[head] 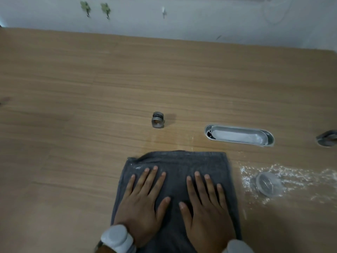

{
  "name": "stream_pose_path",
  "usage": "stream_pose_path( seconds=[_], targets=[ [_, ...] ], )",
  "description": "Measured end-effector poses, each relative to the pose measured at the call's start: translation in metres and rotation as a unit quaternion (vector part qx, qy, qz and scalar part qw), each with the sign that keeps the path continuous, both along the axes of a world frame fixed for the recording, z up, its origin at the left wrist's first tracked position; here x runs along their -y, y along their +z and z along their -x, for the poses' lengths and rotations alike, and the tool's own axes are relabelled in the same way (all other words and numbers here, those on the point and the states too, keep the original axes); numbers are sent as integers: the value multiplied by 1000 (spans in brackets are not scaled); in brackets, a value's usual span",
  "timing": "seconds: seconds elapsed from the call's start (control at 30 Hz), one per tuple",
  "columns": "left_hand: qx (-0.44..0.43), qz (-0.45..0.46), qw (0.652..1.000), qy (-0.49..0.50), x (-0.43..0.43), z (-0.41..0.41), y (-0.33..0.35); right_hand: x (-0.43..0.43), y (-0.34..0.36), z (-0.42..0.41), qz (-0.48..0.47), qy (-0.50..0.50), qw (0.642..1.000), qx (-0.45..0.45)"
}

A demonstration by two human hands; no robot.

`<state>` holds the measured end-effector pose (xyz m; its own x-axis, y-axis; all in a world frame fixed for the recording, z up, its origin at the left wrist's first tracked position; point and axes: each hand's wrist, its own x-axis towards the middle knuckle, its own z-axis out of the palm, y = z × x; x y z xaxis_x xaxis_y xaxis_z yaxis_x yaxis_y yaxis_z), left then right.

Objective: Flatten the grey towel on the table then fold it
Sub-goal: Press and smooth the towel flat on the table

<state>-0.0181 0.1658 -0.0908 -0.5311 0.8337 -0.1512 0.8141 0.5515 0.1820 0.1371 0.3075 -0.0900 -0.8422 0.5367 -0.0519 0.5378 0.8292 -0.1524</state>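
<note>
Grey towel (179,167) on table (91,88); left hand (140,203), right hand (206,207) pressing, fingers spread.

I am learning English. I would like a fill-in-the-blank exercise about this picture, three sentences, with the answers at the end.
1. The left hand and the right hand lie flat on the ____ towel.
2. The spilled powder lies on the table to the ____ of the towel.
3. The colour of this powder is ____.

Missing words: grey; right; white.
</note>
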Motion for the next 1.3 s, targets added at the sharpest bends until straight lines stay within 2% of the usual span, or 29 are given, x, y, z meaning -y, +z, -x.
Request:
stream_pose_path(
  seconds=[0.23, 0.4, 1.03, 1.3],
  targets=[
    [-18, -36, 998, 46, -66, 83, -1, -56, -5, 105, 1, -28, 999, -24],
    [-14, -24, 999, 43, -88, 97, -4, -74, -13, 125, 7, -8, 1000, -16],
    [-9, -9, 998, 63, 19, -73, 1, 17, 3, -55, 20, 11, 1000, 10],
    [-6, -7, 1000, 26, 3, -40, 3, -7, -4, -29, 7, 25, 1000, -6]
  ],
)
